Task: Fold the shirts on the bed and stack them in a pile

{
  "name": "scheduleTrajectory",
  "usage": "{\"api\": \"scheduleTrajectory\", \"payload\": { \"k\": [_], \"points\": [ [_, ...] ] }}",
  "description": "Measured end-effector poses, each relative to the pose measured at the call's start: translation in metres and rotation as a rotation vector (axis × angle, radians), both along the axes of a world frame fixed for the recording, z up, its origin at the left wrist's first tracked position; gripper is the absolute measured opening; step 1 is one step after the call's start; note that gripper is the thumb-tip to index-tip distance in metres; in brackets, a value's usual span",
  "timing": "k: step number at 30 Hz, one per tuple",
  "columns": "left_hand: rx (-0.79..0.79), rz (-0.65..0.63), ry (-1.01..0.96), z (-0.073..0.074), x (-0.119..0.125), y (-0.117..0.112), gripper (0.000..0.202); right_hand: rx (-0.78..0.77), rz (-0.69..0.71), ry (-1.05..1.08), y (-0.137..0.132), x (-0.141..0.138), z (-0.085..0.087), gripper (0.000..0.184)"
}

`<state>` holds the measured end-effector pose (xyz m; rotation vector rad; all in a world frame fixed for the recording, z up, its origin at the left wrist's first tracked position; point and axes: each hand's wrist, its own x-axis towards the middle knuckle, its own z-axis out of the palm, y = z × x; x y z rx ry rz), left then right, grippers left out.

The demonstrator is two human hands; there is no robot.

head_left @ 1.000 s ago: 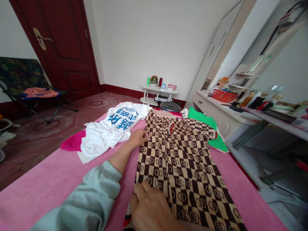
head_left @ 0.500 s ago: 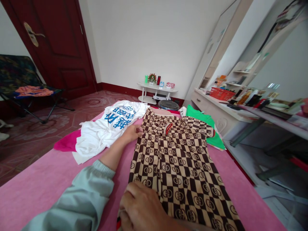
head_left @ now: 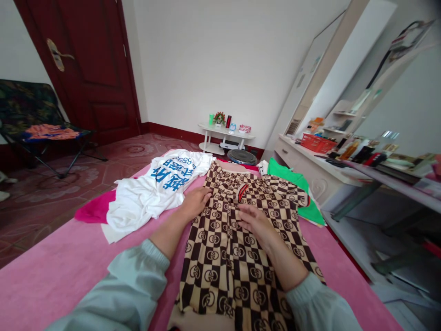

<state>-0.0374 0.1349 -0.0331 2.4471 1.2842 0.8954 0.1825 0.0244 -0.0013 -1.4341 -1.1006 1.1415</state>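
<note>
A brown and beige checked shirt [head_left: 227, 248] lies spread on the pink bed cover [head_left: 69, 266]. My left hand [head_left: 195, 201] rests on the shirt's upper left edge, near its shoulder, fingers curled onto the cloth. My right hand [head_left: 253, 220] lies flat and open on the middle of the shirt, just below the red-trimmed collar [head_left: 242, 191]. Both arms wear pale green sleeves.
A white shirt with blue print [head_left: 155, 188] lies crumpled to the left, over a magenta garment [head_left: 94, 209]. A green garment [head_left: 303, 193] lies to the right. A white dresser [head_left: 310, 168] stands beside the bed, a small white table [head_left: 225, 135] by the far wall, a folding chair [head_left: 31, 119] at left.
My right hand has moved from the shirt's near left hem up to its middle and now lies flat. My left hand stays at the shirt's upper left edge.
</note>
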Motion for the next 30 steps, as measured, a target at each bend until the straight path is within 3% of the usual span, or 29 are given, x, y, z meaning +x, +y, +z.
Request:
{"api": "scheduleTrajectory", "payload": {
  "k": [3,9,14,19,24,30],
  "points": [
    [-0.014,0.033,-0.067,-0.003,-0.001,0.004,0.036,-0.066,-0.113,0.141,0.039,0.022,-0.001,0.019],
    [-0.006,0.001,-0.081,-0.013,-0.004,0.011,0.03,-0.068,-0.241,0.001,0.112,0.031,0.003,0.017],
    [-0.025,0.022,0.01,-0.013,-0.004,0.008,0.036,-0.054,-0.297,-0.194,0.138,0.031,-0.007,0.005],
    [-0.037,0.052,0.046,-0.01,-0.002,0.008,0.037,0.122,-0.372,-0.416,0.16,0.041,-0.006,0.009],
    [-0.05,0.06,0.048,-0.009,-0.001,0.007,0.037,0.264,-0.258,-0.439,0.197,0.014,-0.007,0.034],
    [-0.053,0.066,0.029,-0.008,0.0,0.005,0.038,0.243,-0.148,-0.356,0.232,-0.021,-0.023,0.068]
  ]
}}
